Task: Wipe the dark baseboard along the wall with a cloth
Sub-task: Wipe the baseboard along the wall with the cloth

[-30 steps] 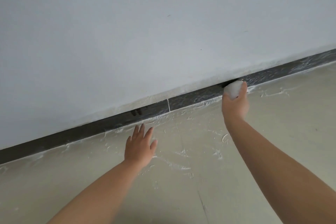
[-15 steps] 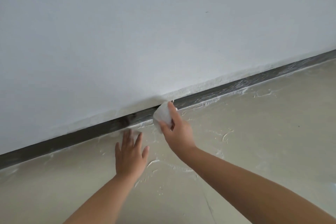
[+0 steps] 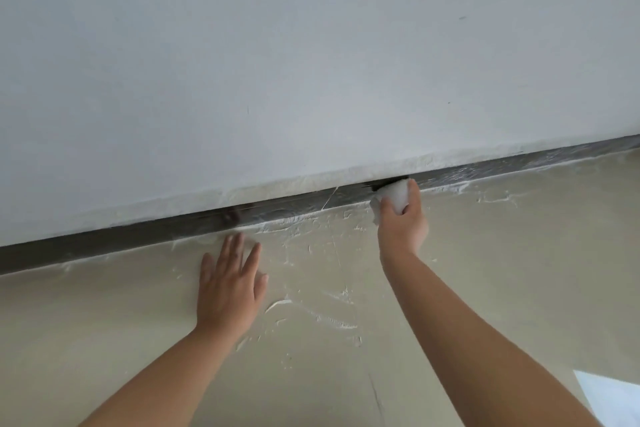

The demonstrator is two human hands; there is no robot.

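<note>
Right hand curled round a white cloth, thumb along its right edge, other fingers tucked beneath and mostly hidden; cloth pressed against the dark baseboard just under the lower edge of the wall

Left hand flat on the floor, palm down, fingers straight and slightly spread, fingertips close to the baseboard's foot, holding nothing; well apart from the right hand

Cloth soft and bunched into a rounded wad, a loose corner hanging toward the floor at its left

Baseboard a narrow dark strip, smooth with a dull sheen, streaked grey-white to the right of the cloth, plainer and darker toward the left; a thin pale joint line across it just left of the cloth; long axis along the meeting of wall and floor, slanting from lower left up to upper right across the view

Wall matt, pale grey-white, lower edge rough and slightly ragged

Floor beige and smooth, smeared with dried white streaks and flecks near the baseboard and between the two hands; a thin dark crack lower down; a pale bright patch at the bottom right corner
</note>
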